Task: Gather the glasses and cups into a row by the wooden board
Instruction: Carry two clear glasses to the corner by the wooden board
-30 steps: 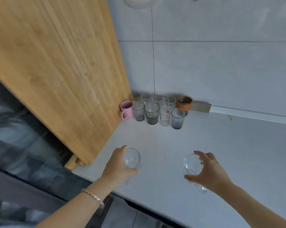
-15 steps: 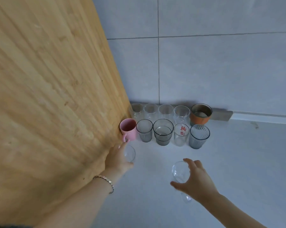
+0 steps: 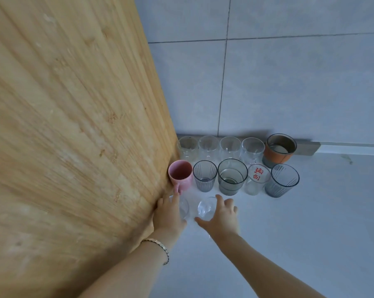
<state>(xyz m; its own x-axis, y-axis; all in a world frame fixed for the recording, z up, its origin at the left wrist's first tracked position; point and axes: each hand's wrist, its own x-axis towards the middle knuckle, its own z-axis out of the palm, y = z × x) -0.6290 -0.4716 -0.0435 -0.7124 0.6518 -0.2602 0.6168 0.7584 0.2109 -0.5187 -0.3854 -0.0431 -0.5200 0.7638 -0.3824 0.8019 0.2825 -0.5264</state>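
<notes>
A big wooden board (image 3: 74, 136) leans at the left. My left hand (image 3: 167, 216) grips a clear glass (image 3: 183, 206) right beside the board, just in front of the pink mug (image 3: 180, 174). My right hand (image 3: 220, 216) grips a second clear glass (image 3: 206, 208) next to it. Behind them stand two rows: the pink mug, a ribbed grey glass (image 3: 204, 175), a wide grey glass (image 3: 232, 176), a clear glass with red lettering (image 3: 257, 178) and another ribbed grey glass (image 3: 283, 180); several clear glasses (image 3: 220, 147) and an orange-banded cup (image 3: 279, 149) line the wall.
The white counter (image 3: 311, 222) stretches to the right and front of the cups. A grey tiled wall (image 3: 289, 82) rises behind them, with a low grey strip (image 3: 311, 146) along its foot.
Both hands have carried their clear glasses forward to the spot in front of the pink mug and ribbed glass. The right glass has closed in beside the left one. The view has moved nearer.
</notes>
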